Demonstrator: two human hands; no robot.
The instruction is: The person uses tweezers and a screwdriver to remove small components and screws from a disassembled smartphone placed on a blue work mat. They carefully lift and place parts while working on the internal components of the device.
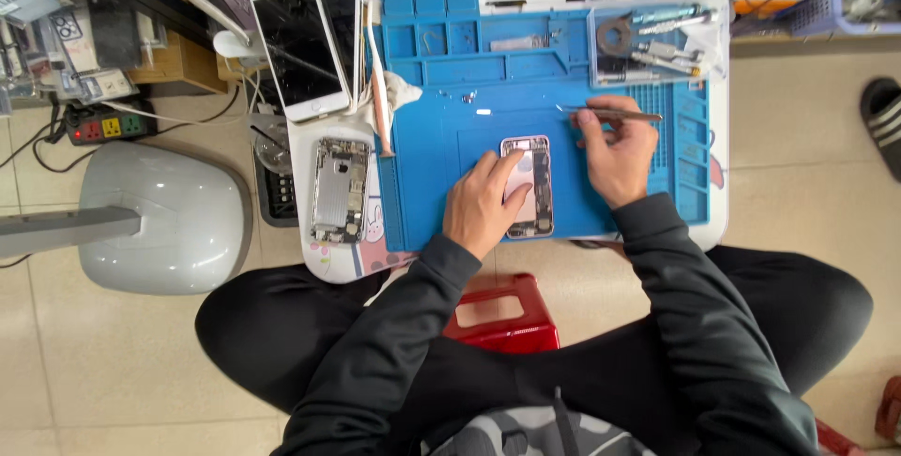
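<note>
— What sat nearest you?
— A red stool (502, 313) on pale floor tiles (122, 372). My left hand (483, 205) lay spread on the opened phone (531, 184) on the blue mat (441, 137); my right hand (615, 151) pinched tweezers (610, 114).
— Farther off?
— A clear tray (648, 43) held tools.

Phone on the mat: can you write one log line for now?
left hand: steadies opened phone | right hand: holds tweezers | surface: blue mat

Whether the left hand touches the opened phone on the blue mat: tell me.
Touching. The head view shows the left hand lying across the opened phone, its fingers covering the phone's left edge with no gap.
</note>
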